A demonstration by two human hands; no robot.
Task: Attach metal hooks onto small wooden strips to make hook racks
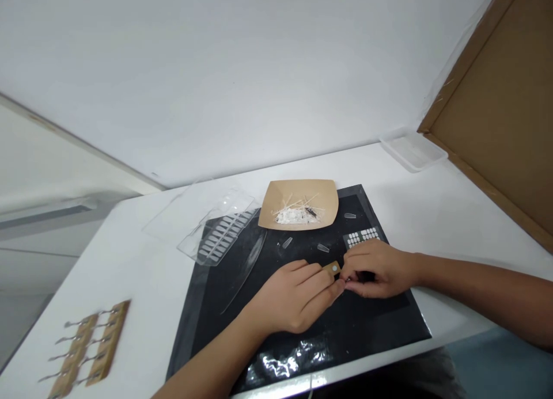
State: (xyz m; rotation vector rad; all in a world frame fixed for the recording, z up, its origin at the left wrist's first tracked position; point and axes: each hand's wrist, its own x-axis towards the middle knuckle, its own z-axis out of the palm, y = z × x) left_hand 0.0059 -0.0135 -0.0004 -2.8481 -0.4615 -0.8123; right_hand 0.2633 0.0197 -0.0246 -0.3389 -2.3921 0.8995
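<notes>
Left hand (298,298), lower centre: my fingers curl closed on a tan strip (333,268), right of centre | right hand (378,266) beside it: pinched, contents I cannot tell | black mat (367,330) beneath | cardboard tray (298,187), mid-frame

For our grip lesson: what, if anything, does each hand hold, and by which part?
The left hand seems to hold a tan piece by its covered end, dotted end showing. What the right hand pinches, if anything, cannot be told.
</notes>
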